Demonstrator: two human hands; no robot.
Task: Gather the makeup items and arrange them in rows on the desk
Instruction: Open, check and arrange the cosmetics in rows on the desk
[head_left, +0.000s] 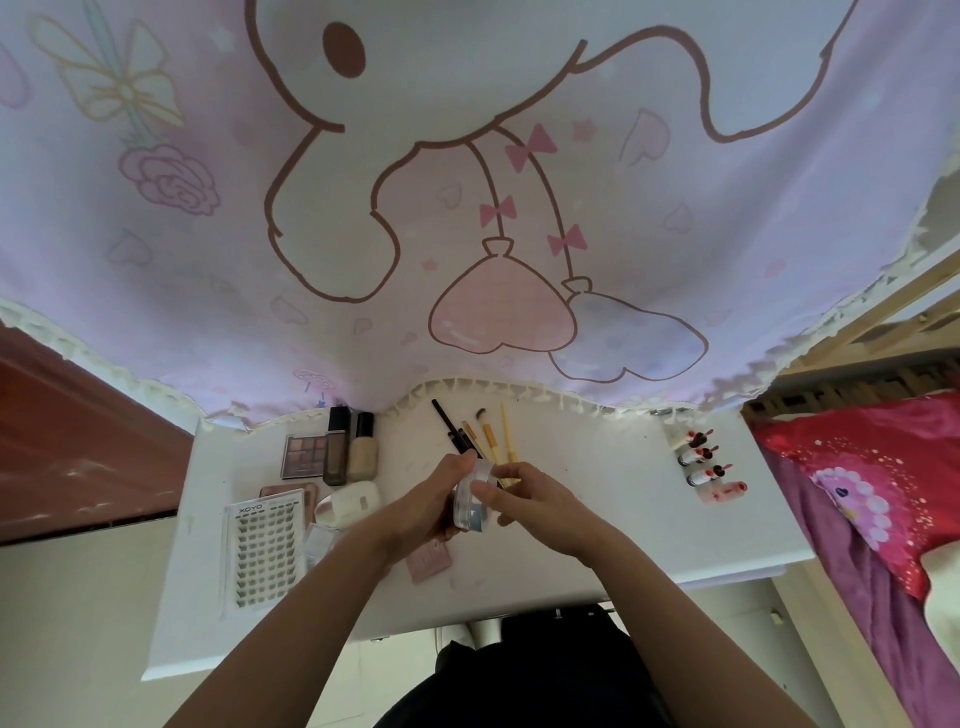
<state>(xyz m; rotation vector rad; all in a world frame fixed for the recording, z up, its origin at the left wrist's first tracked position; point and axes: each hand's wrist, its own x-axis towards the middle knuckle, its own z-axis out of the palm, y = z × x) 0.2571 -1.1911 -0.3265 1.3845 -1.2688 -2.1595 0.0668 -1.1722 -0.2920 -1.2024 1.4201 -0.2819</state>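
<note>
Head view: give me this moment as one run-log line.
left hand: holding clear jar | right hand: on same jar | brushes: row at back | lip tubes: row at right

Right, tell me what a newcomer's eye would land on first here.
First, the big pink-and-lilac cartoon curtain hanging behind the white desk. Next, both hands at the desk's middle, the left hand and right hand gripping a small clear plastic jar. Then the row of small red lip tubes at the desk's right and the white false-lash tray at its left.
</note>
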